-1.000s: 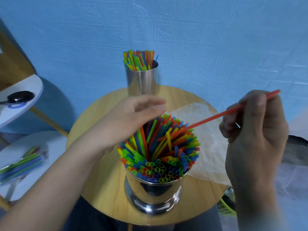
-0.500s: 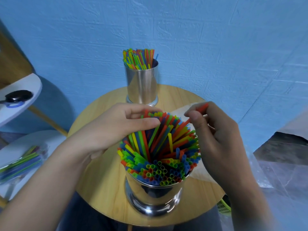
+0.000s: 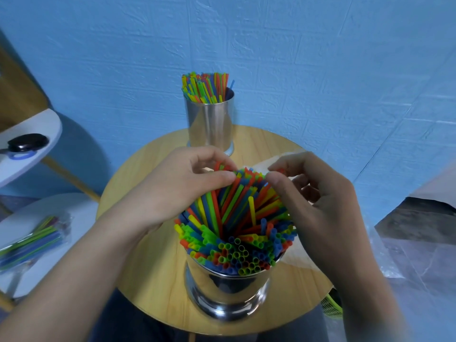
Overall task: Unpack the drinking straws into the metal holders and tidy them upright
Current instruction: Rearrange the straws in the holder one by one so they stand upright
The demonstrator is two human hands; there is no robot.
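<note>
Both hands are on the near metal holder (image 3: 227,287) at the front of the round table (image 3: 148,280). The left hand (image 3: 172,191) grip is curled over the far-left tips of its straws (image 3: 237,218) with the thumb pressed on them, and the right hand (image 3: 318,213) grip is pinching a red straw (image 3: 282,171) tip at the far right. The bundle is fanned and the far straws are tilted; the second holder (image 3: 211,124) stands full at the table's back edge, well apart.

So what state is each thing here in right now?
Near holder, upright, packed; straws lean at the back.
Far holder, upright, filled.
Left hand, pinches tips of those straws.
Right hand, pinches a red straw.
Straw packet, lying flat on side table.
</note>
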